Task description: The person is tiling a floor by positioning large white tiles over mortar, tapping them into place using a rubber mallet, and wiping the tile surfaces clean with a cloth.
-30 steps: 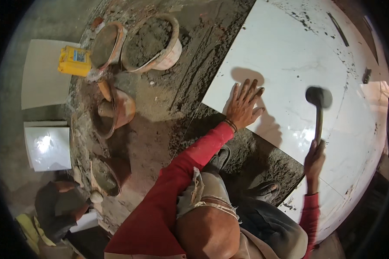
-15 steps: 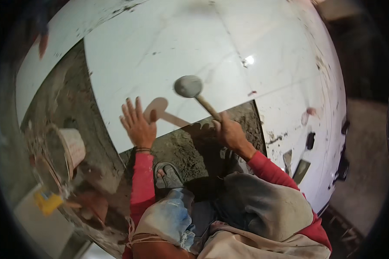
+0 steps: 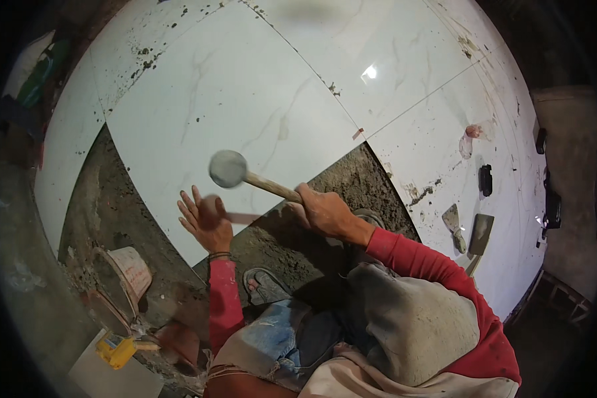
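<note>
Fingers [image 3: 199, 199] spread wide, my left hand [image 3: 212, 230] lies open and palm down on the near left part of the large white tile [image 3: 245, 99], gripping nothing, while my right hand [image 3: 326, 213] is closed firmly round the wooden handle [image 3: 272, 187] of the mallet [image 3: 227, 169]. Half a second ago the mallet's head hung farther to the right of those open fingers; now it has come in to the left, raised just beyond them, and its shadow falls across the thumb side of my hand. I judge that this brings the work onto the tile's near left part and leaves little room between mallet and knuckles. Glossy and faintly veined, the tile is flecked with dark crumbs; its near edge borders exposed mortar [image 3: 361, 172], dark, coarse and clumpy, and a rough grey strip [image 3: 113, 212] runs along its left side. Rounded and dull grey, the mallet's head looks like rubber. On the tiles [image 3: 411, 142] to the right lie a pointed trowel [image 3: 452, 222] and a rectangular-bladed trowel [image 3: 482, 232], both greyish, while at near left I see a crusted pale bucket [image 3: 131, 273] and a boxy yellow jerrycan [image 3: 115, 351]
</note>
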The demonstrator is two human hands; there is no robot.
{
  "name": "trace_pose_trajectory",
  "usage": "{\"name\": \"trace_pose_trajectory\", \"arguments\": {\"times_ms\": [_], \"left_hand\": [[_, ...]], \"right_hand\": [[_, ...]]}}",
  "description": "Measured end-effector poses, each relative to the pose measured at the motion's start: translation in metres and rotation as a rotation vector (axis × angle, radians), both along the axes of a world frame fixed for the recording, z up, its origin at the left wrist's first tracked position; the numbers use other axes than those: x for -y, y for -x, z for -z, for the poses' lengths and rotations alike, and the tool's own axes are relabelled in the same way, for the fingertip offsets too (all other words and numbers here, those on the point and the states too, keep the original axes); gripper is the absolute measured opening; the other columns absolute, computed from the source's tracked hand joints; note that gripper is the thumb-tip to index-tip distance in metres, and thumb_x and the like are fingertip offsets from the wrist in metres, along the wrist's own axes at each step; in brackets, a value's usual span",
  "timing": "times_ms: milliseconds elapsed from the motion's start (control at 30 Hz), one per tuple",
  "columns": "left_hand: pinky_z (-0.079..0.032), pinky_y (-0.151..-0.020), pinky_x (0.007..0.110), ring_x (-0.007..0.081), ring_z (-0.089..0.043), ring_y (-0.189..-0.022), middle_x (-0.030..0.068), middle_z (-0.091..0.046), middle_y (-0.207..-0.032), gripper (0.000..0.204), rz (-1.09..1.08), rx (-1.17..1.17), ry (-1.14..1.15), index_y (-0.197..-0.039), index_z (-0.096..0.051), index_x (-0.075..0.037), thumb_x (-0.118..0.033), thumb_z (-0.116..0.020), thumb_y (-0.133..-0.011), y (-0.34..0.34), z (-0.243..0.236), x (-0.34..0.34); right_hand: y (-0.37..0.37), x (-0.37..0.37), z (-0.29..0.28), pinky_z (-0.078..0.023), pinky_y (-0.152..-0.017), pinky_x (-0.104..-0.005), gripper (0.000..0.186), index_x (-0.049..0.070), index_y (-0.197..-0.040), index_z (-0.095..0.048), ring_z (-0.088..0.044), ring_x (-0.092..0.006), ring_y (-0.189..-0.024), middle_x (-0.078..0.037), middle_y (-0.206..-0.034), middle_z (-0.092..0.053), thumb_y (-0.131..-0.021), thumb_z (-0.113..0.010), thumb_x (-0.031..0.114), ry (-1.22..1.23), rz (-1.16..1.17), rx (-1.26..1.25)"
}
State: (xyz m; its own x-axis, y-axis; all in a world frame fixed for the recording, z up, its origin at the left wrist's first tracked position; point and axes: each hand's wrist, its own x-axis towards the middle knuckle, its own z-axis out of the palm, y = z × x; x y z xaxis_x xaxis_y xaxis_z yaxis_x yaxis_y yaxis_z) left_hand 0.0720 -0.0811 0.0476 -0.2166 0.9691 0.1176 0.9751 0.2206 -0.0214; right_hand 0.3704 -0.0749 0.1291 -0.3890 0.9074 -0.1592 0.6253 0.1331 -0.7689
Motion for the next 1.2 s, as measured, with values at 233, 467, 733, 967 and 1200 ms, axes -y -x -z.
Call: {"name": "trace_pose_trajectory", "arguments": {"times_ms": [233,467,733,967,1200], "left_hand": [[-0.016,-0.121,0.060,0.0403,-0.018,-0.154,0.0127,-0.022,-0.168,0.070,0.111,0.010,0.044,-0.161,-0.028,-0.012,-0.039,-0.050,-0.099,-0.048,-0.005,-0.036],[-0.014,-0.120,0.063,0.0425,-0.017,-0.154,0.0150,-0.019,-0.169,0.070,0.310,0.034,0.017,-0.159,-0.028,-0.005,-0.042,-0.045,-0.102,-0.091,0.000,-0.082],[-0.011,-0.122,0.063,0.0436,-0.013,-0.154,0.0160,-0.016,-0.170,0.073,0.428,0.043,0.012,-0.162,-0.022,-0.011,-0.037,-0.049,-0.100,-0.111,0.002,-0.109],[-0.020,-0.115,0.072,0.0503,-0.020,-0.151,0.0209,-0.026,-0.164,0.065,0.855,0.354,0.146,-0.156,-0.040,-0.030,-0.051,-0.057,-0.097,-0.199,-0.014,-0.102],[-0.031,-0.104,0.078,0.0584,-0.027,-0.143,0.0265,-0.025,-0.162,0.065,0.902,0.129,0.039,-0.155,-0.038,-0.045,-0.069,-0.049,-0.095,-0.270,-0.017,-0.084]], "right_hand": [[-0.022,-0.004,-0.006,-0.049,-0.055,-0.0548,0.031,0.004,-0.104,-0.044,-0.063,-0.0453,-0.064,-0.022,-0.078,-0.063,-0.104,-0.054,0.033,-0.022,0.094,-0.026],[-0.058,0.003,0.028,-0.046,-0.052,-0.0512,0.023,0.006,-0.109,-0.047,-0.061,-0.0421,-0.058,-0.019,-0.063,-0.056,-0.103,-0.056,0.026,-0.003,0.210,0.060],[-0.078,0.004,0.028,-0.049,-0.052,-0.0514,0.029,0.004,-0.105,-0.047,-0.063,-0.0427,-0.060,-0.021,-0.069,-0.060,-0.104,-0.055,0.032,0.070,0.288,0.108],[-0.082,0.008,-0.034,-0.048,-0.052,-0.0486,0.025,0.004,-0.110,-0.049,-0.064,-0.0403,-0.060,-0.019,-0.066,-0.060,-0.101,-0.060,0.025,0.031,0.320,-0.162],[-0.078,0.010,-0.050,-0.050,-0.056,-0.0416,0.024,0.003,-0.118,-0.053,-0.066,-0.0335,-0.061,-0.015,-0.074,-0.063,-0.101,-0.060,0.016,0.048,0.235,-0.237]]}}
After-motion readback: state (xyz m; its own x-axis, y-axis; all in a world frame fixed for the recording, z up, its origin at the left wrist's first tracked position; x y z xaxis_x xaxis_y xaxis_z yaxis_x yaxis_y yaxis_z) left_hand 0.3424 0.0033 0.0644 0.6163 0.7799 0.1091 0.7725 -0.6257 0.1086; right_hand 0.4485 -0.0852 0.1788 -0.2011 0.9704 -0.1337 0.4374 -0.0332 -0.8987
